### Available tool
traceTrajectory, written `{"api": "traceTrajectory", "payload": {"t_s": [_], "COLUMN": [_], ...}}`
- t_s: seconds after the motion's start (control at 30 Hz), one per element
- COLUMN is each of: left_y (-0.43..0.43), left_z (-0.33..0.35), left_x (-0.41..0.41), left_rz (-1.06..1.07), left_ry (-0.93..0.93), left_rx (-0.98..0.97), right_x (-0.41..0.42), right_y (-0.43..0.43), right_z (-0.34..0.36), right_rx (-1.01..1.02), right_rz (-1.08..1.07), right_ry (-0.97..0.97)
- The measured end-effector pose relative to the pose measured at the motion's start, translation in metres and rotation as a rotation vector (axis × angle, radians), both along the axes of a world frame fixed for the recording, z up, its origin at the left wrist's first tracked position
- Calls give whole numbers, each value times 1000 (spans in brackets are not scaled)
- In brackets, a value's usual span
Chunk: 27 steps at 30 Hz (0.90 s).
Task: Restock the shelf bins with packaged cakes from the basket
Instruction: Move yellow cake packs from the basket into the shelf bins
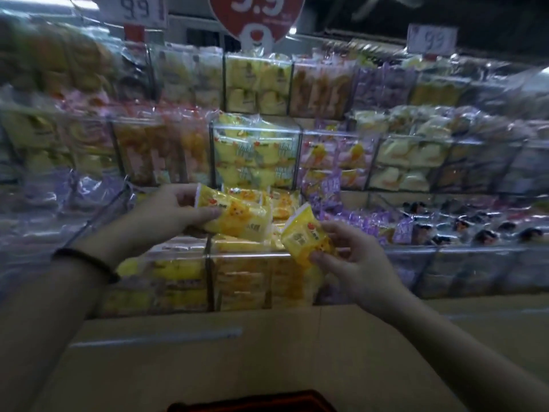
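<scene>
Blur smears the bins (416, 162) toward both ends of the shelf (371, 337), so their packets read only as purple, orange and pale yellow shapes. The left hand (169, 212), with a dark band (86, 260) on its wrist, grips a glossy yellow cake packet (237, 218) by its crimped end. It is held over the clear plastic middle bin (249, 255) at the shelf's front edge. The right hand (350, 257) pinches a second packet (303, 242), tilted, just beside the first. The dark red basket (252, 401) is cut off at the bottom.

Tiered shelf bins (252, 255) of packaged cakes (255, 153)
</scene>
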<state>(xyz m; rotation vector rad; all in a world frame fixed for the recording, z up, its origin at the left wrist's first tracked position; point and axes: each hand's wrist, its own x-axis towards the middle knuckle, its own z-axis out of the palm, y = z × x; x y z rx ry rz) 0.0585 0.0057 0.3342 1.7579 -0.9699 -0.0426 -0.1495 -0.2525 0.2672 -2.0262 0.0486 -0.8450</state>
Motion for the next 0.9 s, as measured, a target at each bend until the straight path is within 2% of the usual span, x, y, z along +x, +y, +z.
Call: {"api": "traceTrajectory", "payload": {"t_s": [0.13,0.2,0.33,0.5,0.6,0.67,0.77,0.9], "left_y": [-48,-71,-107,-121,-120,-118,-117,-118], "left_z": [7,5,-15,-40,-40,-40,-38,-35], "left_x": [40,62,110,137,133,130,124,119], "left_rz": [92,156,281,446,404,366,324,297], "left_ry": [-34,-60,-131,-186,-154,-212,-330,-224], "left_rx": [-70,-82,-64,78,-44,-89,10,132], "right_x": [25,37,68,106,135,153,177,194], "right_y": [-14,-18,-32,-49,-51,-50,-44,-50], "right_z": [43,57,68,71,67,66,70,67], "right_rx": [-426,-566,-666,-786,-780,-821,-842,-940], "right_rz": [-245,-297,-358,-395,-344,-364,-377,-425], "right_ry": [-60,-69,-28,61,166,204,242,417]}}
